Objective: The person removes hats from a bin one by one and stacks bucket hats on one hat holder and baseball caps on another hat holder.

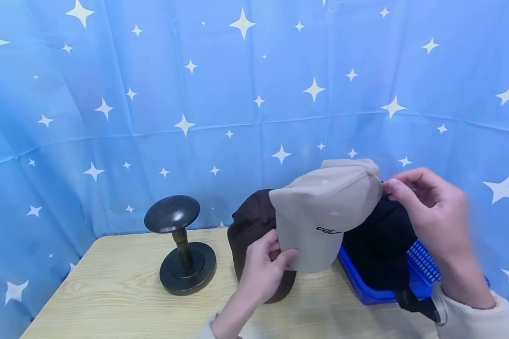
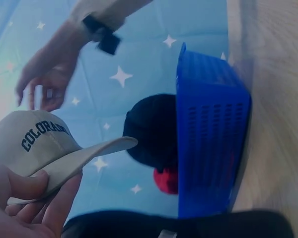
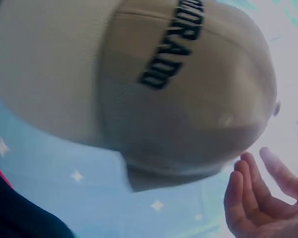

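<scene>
A beige baseball cap (image 1: 326,197) with dark lettering is held up above the table. My left hand (image 1: 263,270) pinches its brim between thumb and fingers, as the left wrist view also shows. Beside the crown, on the far side from the brim, is my right hand (image 1: 439,216). In the right wrist view the fingers of that right hand (image 3: 260,203) are loosely bent, with a gap to the thumb and nothing between them. Behind the left hand a dark brown cap (image 1: 250,230) lies on the table, partly hidden by the beige one.
A blue perforated basket (image 1: 360,288) stands at the right, holding a black cap (image 1: 381,245); a red item (image 2: 166,180) shows in it too. A black stand with a domed top (image 1: 172,214) is on the wooden table (image 1: 106,278) at left. A starry blue curtain (image 1: 220,94) hangs behind.
</scene>
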`<action>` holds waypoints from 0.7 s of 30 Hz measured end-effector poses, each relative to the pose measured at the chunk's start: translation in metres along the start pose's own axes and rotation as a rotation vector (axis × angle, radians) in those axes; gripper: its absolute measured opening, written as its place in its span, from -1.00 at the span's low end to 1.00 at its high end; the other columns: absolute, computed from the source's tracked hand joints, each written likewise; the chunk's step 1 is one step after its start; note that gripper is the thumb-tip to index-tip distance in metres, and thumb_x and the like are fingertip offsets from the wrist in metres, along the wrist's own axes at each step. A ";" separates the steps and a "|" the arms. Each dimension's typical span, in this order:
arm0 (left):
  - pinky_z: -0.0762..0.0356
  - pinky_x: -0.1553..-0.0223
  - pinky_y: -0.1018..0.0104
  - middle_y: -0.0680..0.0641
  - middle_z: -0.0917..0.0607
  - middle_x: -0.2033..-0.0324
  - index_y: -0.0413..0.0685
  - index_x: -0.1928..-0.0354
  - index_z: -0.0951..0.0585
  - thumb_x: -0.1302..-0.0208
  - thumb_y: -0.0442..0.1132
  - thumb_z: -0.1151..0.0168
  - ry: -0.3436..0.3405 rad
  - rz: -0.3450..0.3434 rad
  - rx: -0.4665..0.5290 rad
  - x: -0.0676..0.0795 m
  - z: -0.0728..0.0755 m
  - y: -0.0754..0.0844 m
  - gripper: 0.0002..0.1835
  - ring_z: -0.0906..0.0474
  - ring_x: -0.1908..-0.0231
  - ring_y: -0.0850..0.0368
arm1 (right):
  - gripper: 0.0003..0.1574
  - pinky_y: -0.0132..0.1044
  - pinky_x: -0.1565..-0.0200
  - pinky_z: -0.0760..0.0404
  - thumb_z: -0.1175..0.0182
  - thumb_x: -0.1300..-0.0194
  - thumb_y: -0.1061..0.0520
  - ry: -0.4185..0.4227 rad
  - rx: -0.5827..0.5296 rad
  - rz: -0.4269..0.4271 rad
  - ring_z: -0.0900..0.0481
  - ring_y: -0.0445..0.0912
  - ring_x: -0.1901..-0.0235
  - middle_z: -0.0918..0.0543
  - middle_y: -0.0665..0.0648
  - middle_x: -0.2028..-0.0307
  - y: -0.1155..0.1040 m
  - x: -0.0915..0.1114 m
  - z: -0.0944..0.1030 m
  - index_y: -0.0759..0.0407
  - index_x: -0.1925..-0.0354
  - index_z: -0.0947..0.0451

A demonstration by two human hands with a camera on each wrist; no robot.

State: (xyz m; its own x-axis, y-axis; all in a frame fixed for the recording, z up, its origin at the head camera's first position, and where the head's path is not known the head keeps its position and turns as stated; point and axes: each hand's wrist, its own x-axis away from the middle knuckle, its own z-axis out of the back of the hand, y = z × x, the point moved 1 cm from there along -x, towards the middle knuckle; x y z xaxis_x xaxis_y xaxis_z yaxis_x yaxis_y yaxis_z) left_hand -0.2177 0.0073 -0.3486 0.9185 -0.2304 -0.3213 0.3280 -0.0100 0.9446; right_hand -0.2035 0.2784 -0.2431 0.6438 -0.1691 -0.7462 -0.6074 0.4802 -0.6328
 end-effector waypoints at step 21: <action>-0.78 -0.01 0.09 -0.20 -0.76 -0.11 -0.15 -0.30 -0.51 -0.40 -0.30 -0.33 -0.094 0.169 0.219 -0.009 0.070 0.006 -0.53 -0.80 0.03 0.05 | -0.37 -0.39 -0.08 -0.68 -0.28 -0.47 0.12 -0.481 -0.286 -0.361 -0.76 -0.15 -0.05 -0.76 0.04 -0.12 0.037 0.034 -0.086 0.09 -0.38 -0.28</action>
State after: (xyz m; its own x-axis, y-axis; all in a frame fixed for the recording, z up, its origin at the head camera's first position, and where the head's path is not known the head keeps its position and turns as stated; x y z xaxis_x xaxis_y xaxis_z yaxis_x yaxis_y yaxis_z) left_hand -0.2393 -0.0584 -0.3352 0.9283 -0.3356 -0.1598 0.1069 -0.1707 0.9795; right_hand -0.2445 0.2165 -0.3098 0.9257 0.1582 -0.3436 -0.3714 0.2074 -0.9050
